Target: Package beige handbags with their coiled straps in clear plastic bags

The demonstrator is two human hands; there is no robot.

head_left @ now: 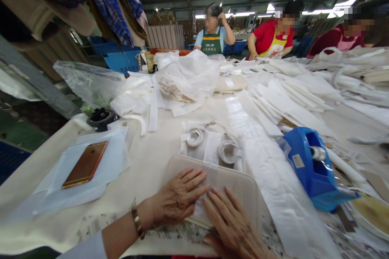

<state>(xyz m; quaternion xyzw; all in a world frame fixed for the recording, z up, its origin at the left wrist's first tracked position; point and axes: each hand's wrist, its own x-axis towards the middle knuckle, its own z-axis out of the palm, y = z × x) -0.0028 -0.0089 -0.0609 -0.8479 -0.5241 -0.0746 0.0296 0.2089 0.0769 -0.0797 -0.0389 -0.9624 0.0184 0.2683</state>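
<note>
In the head view a beige handbag (240,182) lies flat on the cloth-covered table in front of me. My left hand (182,194) rests flat on its left half, fingers stretched out to the right. Beside it, my right hand (226,218) lies on the lower right part with its fingers extended. A strip of white wrapping (209,168) runs over the middle of the bag, partly hidden by my hands. Just beyond the bag's far edge are two wrapped coils, a left coil (194,136) and a right coil (228,151).
On the right stands a blue tape dispenser (306,166), near a long translucent plastic strip (267,178). A phone (85,164) lies on white sheets at left, with a black roll (102,118) behind. Plastic-wrapped piles (188,73) fill the far side, where several people work.
</note>
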